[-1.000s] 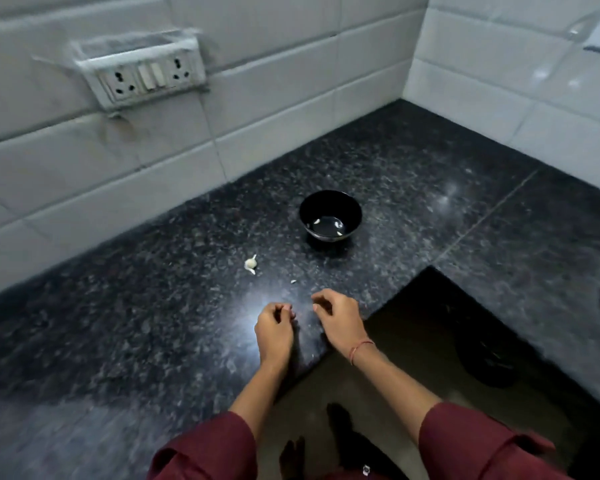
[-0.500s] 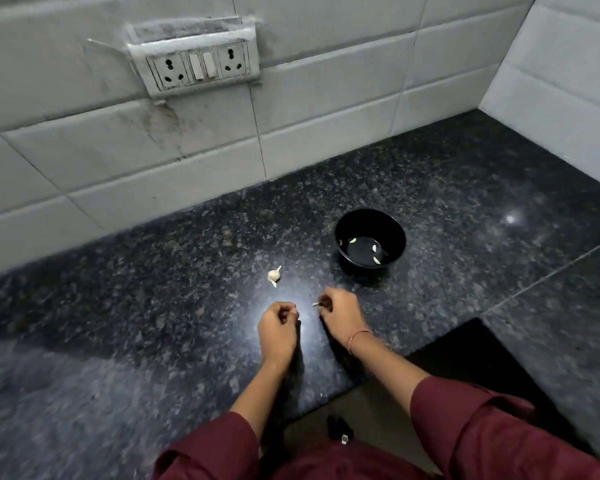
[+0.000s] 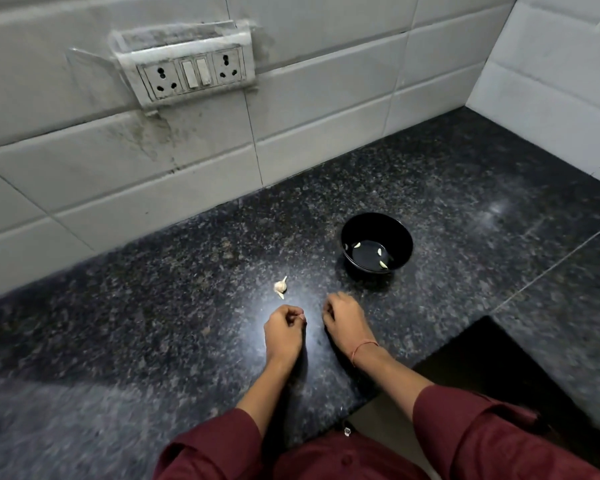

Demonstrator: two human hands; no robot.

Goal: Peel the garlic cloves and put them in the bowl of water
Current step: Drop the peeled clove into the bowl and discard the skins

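While both fists rest on the dark speckled tabletop (image 3: 465, 202), the left hand (image 3: 284, 332) and right hand (image 3: 343, 318) are curled closed; whether either pinches anything I cannot tell. Garlic (image 3: 280, 286) lies just beyond the left hand. Three peeled cloves (image 3: 381, 258) float in the black bowl (image 3: 377, 242). No readable writing shows on the wall socket (image 3: 191, 73).

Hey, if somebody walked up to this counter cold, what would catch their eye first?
Probably the black bowl on the dark granite counter, right of centre, with three pale peeled cloves in its water. Next, the small garlic piece lying alone to the bowl's left. Just nearer, the left hand and right hand are curled close together; what they hold is hidden.
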